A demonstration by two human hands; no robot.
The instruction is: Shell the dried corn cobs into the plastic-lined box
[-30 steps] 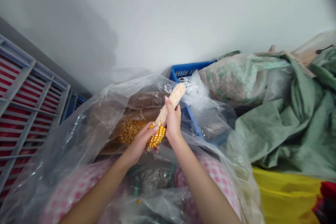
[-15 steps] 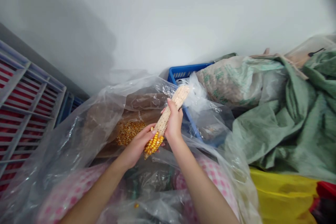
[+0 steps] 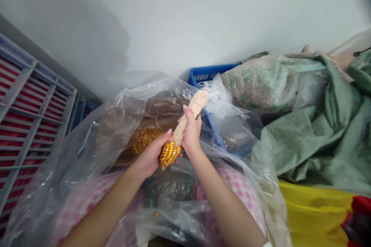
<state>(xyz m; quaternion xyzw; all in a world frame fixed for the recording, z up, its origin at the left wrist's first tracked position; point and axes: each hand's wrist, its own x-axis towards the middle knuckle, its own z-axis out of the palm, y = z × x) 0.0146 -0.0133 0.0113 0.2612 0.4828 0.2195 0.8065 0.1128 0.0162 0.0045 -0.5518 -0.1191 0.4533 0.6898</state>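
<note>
Both my hands hold one corn cob (image 3: 185,125) over an open clear plastic bag (image 3: 95,139). Most of the cob is bare and pale; yellow kernels remain only at its lower end. My right hand (image 3: 191,133) is wrapped round the bare middle. My left hand (image 3: 155,154) grips the lower end, with its thumb pressed on the yellow kernels. A small heap of loose kernels (image 3: 145,139) lies inside the bag on brown paper, just left of my hands. One stray kernel (image 3: 156,214) sits on the plastic over my lap.
A blue plastic basket (image 3: 203,75) stands behind the bag. Green woven sacks (image 3: 313,131) pile up at the right, with a yellow sheet (image 3: 313,212) below them. A grey and red slatted crate (image 3: 26,112) stands at the left. A white wall rises behind.
The patch of yellow kernels at the cob's lower end has grown shorter. My left thumb has shifted along those kernels. Both hands stay on the cob.
</note>
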